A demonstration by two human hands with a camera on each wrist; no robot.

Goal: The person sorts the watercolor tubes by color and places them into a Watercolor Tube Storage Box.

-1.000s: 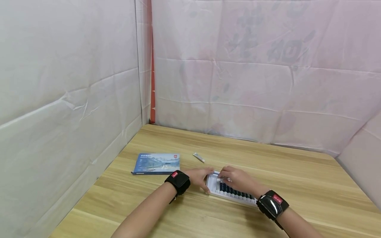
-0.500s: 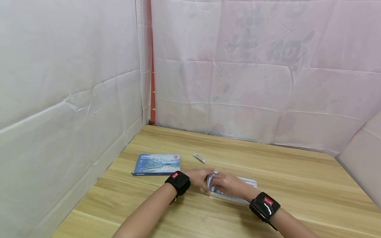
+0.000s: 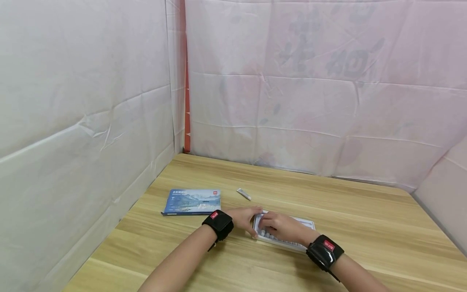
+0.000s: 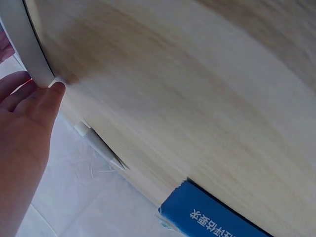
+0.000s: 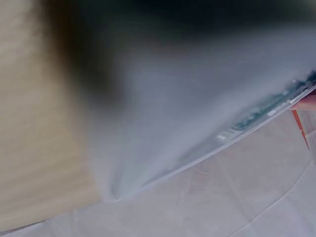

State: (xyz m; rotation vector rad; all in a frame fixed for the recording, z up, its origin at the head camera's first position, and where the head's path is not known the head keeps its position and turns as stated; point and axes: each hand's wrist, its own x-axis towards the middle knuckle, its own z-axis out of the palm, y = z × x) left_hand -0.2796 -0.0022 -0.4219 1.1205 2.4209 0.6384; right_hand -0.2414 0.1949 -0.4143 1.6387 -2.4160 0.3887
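A shallow white tray (image 3: 308, 224) with a blue-lined inside holds a row of paint tubes, their white caps (image 3: 268, 235) along the near side. My left hand (image 3: 244, 218) grips the tray's left end, thumb at the near corner and fingers at the far one. Over the tray's left part, my right hand (image 3: 286, 228) reaches in with bent fingers, fingertips low among the tubes. I cannot tell whether those fingers pinch a tube. The back of the right hand covers the middle of the row. In the right wrist view the tray (image 5: 237, 123) is mostly blurred.
One loose paint tube (image 3: 243, 194) lies on the wooden table (image 3: 233, 263) beyond the left hand. A flat blue paint box (image 3: 192, 201) with a mountain lake picture sits to the left, by the left wristband. White sheets (image 3: 313, 89) hang behind and beside the table.
My right hand has shifted slightly left and lower into the tray; the small white piece that showed at its fingertips is out of sight. The left hand stays on the tray's end.
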